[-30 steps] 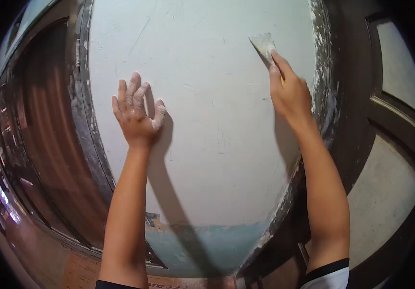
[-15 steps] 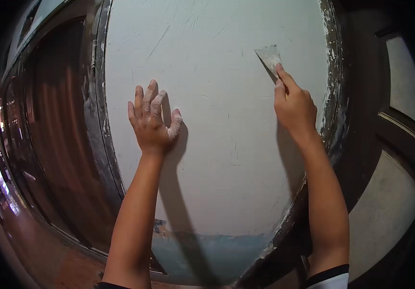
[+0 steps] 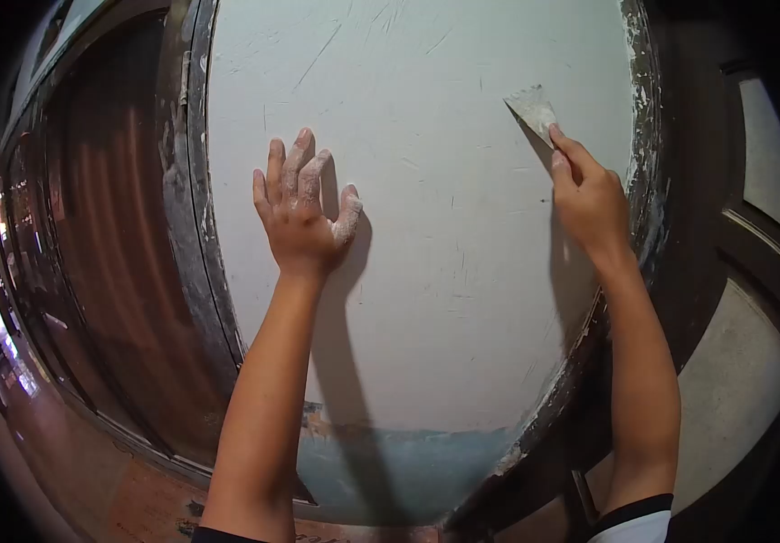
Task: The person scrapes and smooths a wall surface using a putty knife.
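Note:
A scratched, off-white panel (image 3: 426, 262) fills the middle of the head view. My left hand (image 3: 304, 208) lies against its left part with fingers spread, white powder coating several fingers and the thumb. In my right hand (image 3: 589, 195) is a putty knife (image 3: 535, 113), gripped by its handle between thumb and fingers. Its wide blade, smeared with whitish filler, points up and left, the edge right at the panel's upper right area. The handle is mostly hidden by the hand. Both arms throw shadows onto the panel.
Dark frame strips with flaking white paint (image 3: 648, 136) border the panel. A blue-grey band (image 3: 408, 466) runs along its bottom. At left stands a brown door with glass (image 3: 109, 226); a dark panelled door (image 3: 734, 362) is at right. Reddish floor (image 3: 146, 498) shows below.
The whole view has shifted slightly, so the hands and panel sit a bit further right. My right hand still grips the putty knife and my left hand stays spread on the panel.

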### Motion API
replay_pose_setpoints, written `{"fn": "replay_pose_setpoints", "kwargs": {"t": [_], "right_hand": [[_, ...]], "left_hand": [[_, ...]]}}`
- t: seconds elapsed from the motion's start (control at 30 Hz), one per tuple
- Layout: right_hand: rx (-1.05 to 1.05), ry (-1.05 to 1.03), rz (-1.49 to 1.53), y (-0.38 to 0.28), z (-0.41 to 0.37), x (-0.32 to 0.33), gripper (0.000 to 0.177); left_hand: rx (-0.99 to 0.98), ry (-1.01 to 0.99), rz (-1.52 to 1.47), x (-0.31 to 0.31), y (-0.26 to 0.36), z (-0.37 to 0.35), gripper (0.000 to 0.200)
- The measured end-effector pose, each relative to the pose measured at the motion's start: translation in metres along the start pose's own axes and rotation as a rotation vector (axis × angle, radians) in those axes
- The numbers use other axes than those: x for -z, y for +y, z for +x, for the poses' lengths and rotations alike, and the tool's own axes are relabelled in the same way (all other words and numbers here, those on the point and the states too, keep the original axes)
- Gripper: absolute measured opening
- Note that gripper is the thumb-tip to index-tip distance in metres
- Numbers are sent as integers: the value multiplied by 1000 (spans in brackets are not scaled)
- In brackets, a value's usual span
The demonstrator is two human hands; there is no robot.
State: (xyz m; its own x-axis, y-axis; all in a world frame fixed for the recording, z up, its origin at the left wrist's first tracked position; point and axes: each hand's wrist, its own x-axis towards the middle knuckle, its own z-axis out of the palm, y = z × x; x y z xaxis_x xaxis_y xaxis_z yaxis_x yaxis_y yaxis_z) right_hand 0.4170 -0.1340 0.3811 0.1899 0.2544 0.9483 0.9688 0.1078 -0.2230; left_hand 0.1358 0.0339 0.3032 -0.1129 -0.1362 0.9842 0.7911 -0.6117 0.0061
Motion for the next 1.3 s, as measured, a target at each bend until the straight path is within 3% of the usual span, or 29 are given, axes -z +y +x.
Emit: {"fn": "replay_pose_setpoints", "kwargs": {"t": [0.37, 0.53, 0.77, 0.83, 0.97, 1.13, 1.3], "right_hand": [[12, 3, 146, -6, 19, -18, 37], [108, 64, 62, 9, -14, -21, 36], [78, 54, 52, -24, 15, -29, 38], [15, -4, 68, -26, 0, -26, 37], [103, 73, 52, -9, -30, -40, 37], [107, 29, -2, -44, -8, -35, 38], [110, -53, 28, -31, -9, -29, 36]], "left_hand": [[8, -4, -3, 0, -2, -3, 45], [16, -3, -14, 1, -2, -10, 47], [-18, 18, -16, 0, -6, -8, 46], [-23, 20, -33, 1, -6, -10, 47], [-12, 20, -25, 1, -5, -10, 45], [-29, 19, -41, 3, -4, -10, 45], [-34, 24, -32, 0, -6, -10, 45]]}}
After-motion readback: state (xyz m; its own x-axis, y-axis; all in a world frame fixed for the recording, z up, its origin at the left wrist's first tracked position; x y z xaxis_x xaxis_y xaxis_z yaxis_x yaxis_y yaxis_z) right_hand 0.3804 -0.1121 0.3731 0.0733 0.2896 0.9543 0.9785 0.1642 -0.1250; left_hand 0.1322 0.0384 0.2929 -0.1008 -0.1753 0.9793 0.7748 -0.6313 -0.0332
